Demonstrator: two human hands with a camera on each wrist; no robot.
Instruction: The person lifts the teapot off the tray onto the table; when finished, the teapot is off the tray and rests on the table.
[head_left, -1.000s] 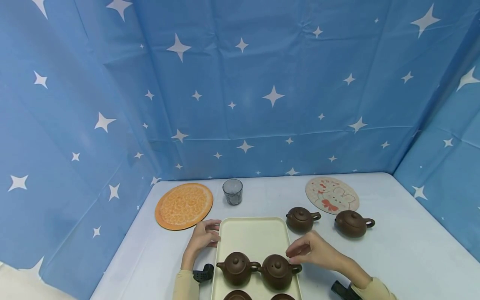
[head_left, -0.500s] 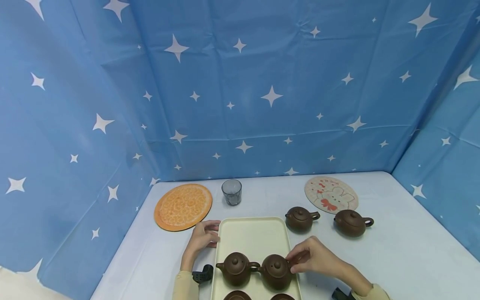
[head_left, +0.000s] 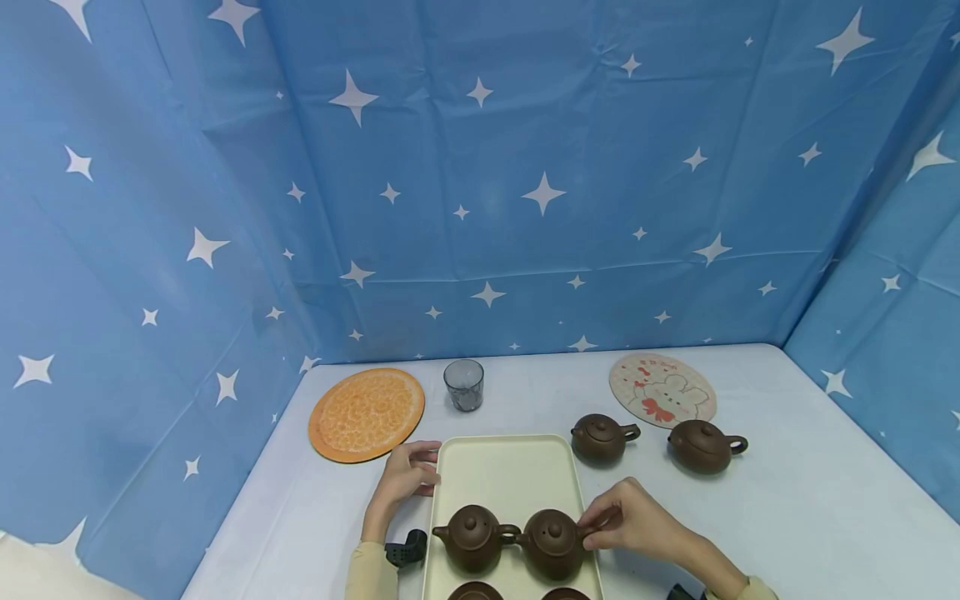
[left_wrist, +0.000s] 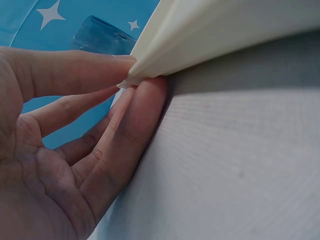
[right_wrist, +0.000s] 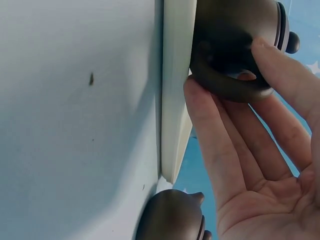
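A cream tray (head_left: 510, 467) lies at the table's near edge with two brown teapots in a row on it, the left teapot (head_left: 472, 537) and the right teapot (head_left: 553, 543). My right hand (head_left: 594, 530) pinches the right teapot's handle (right_wrist: 227, 87) between thumb (right_wrist: 207, 125) and a finger (right_wrist: 282, 67), at the tray rim (right_wrist: 177, 75). My left hand (head_left: 426, 472) rests at the tray's left edge, its straight fingers (left_wrist: 145, 112) touching the rim (left_wrist: 225, 35) from the side and below.
Two more brown teapots (head_left: 603, 437) (head_left: 705, 446) stand on the table right of the tray. A glass (head_left: 463, 384), an orange mat (head_left: 367, 412) and a bunny mat (head_left: 662, 390) lie further back. Tops of two teapots (head_left: 475, 592) show at the frame's bottom edge. Blue starred cloth walls the table.
My right hand has dropped from above the tray's right edge and closed on the right teapot's handle. The left hand has stayed at the tray's edge.
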